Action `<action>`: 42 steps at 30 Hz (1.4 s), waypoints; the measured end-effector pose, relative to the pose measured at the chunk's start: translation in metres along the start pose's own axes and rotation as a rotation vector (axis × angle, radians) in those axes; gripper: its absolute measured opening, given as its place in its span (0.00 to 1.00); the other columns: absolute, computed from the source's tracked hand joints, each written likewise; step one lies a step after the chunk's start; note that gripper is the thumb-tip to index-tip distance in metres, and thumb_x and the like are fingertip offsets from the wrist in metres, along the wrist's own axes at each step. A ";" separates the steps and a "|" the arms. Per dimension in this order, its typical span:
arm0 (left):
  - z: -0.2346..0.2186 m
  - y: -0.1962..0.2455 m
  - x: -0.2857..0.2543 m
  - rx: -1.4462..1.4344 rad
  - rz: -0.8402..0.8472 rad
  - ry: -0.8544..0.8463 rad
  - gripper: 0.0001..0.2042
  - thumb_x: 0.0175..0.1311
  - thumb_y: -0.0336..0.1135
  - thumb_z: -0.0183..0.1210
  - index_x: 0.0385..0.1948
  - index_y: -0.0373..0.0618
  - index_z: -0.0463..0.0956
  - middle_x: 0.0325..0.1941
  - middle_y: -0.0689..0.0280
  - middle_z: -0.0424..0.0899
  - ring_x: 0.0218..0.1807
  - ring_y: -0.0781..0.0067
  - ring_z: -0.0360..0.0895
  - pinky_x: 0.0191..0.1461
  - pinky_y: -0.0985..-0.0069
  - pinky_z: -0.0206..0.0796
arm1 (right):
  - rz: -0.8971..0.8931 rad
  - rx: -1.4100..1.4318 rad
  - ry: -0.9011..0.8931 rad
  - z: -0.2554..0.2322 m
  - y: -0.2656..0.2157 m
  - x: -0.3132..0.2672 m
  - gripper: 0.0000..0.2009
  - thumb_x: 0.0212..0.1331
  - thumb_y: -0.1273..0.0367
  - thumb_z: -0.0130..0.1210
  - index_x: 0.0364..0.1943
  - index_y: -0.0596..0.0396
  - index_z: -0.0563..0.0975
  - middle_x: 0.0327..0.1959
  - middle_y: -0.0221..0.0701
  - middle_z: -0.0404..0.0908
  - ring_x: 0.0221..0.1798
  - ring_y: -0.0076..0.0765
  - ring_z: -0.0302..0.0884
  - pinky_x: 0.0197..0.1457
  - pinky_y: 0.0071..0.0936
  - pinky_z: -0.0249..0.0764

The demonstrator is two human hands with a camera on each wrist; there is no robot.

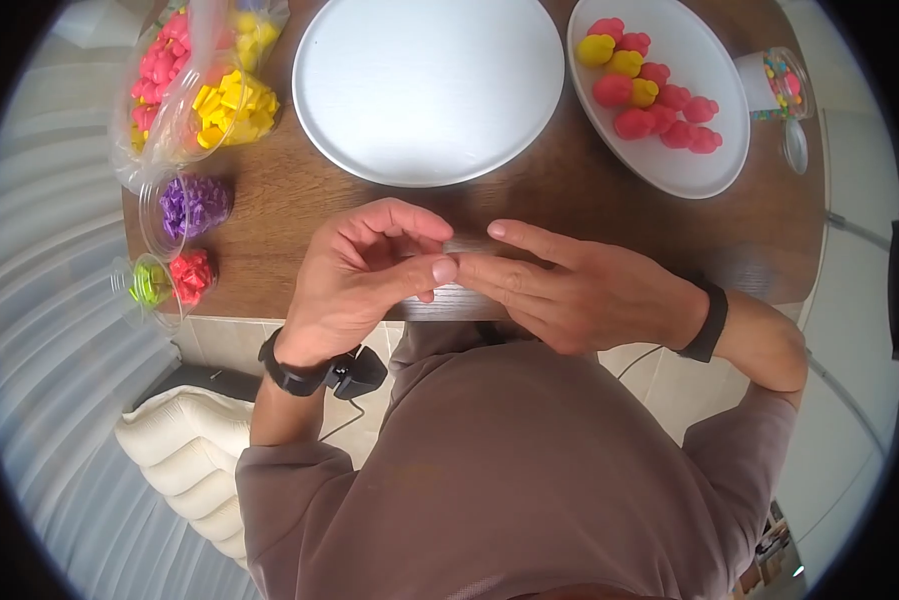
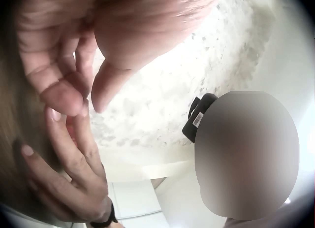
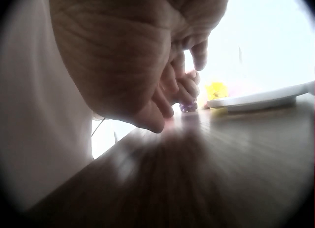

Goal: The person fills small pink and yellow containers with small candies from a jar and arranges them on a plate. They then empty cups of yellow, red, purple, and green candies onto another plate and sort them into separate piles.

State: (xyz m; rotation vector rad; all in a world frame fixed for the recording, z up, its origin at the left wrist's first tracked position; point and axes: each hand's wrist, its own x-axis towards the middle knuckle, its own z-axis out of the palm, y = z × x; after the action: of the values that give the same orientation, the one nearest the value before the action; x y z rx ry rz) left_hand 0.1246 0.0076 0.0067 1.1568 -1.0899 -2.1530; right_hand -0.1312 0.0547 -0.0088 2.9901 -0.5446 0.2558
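In the head view, my left hand [image 1: 354, 275] and my right hand [image 1: 584, 295] meet close over the table's front edge. The left thumb lies on the fingertips of the right hand, and the other left fingers curve in behind. My right fingers reach out nearly straight, one raised apart from the rest, with the thumb hidden below. The left wrist view shows a reddish spot between the right fingers [image 2: 76, 154]; I cannot tell whether a small thing is pinched there. A white round plate [image 1: 429, 90] lies just beyond the hands.
A white oval plate [image 1: 714, 165] bears several pink and yellow moulded pieces [image 1: 659, 120]. Right of it stand a jar of coloured bits [image 1: 784, 85] and a small lid [image 1: 794, 147]. Plastic tubs at left hold yellow pieces [image 1: 234, 105], purple ones [image 1: 194, 205], red ones [image 1: 191, 275] and green ones [image 1: 149, 285].
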 end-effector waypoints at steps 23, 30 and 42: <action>0.018 0.008 0.012 0.189 0.057 -0.006 0.08 0.69 0.26 0.64 0.47 0.37 0.83 0.37 0.69 0.85 0.41 0.83 0.80 0.46 0.84 0.71 | -0.014 -0.003 0.020 0.004 -0.004 0.003 0.20 0.56 0.66 0.53 0.49 0.61 0.85 0.68 0.39 0.76 0.75 0.36 0.65 0.83 0.45 0.54; 0.014 -0.008 0.018 0.080 0.084 -0.014 0.09 0.62 0.22 0.69 0.42 0.38 0.82 0.36 0.70 0.85 0.37 0.87 0.77 0.40 0.86 0.70 | -0.022 0.001 0.156 0.005 -0.007 0.004 0.17 0.54 0.65 0.54 0.41 0.61 0.87 0.68 0.46 0.75 0.75 0.46 0.65 0.83 0.44 0.53; 0.021 -0.018 0.010 0.090 0.065 0.062 0.05 0.68 0.27 0.66 0.41 0.37 0.82 0.35 0.69 0.84 0.35 0.87 0.76 0.39 0.86 0.68 | -0.023 -0.022 0.084 0.001 -0.015 0.006 0.18 0.54 0.65 0.54 0.42 0.60 0.87 0.64 0.42 0.79 0.74 0.46 0.66 0.82 0.45 0.55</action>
State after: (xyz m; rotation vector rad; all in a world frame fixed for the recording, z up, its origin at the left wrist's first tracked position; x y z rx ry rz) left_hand 0.1012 0.0204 -0.0055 1.2035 -1.1912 -2.0238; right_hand -0.1204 0.0664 -0.0092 2.9462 -0.5006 0.3692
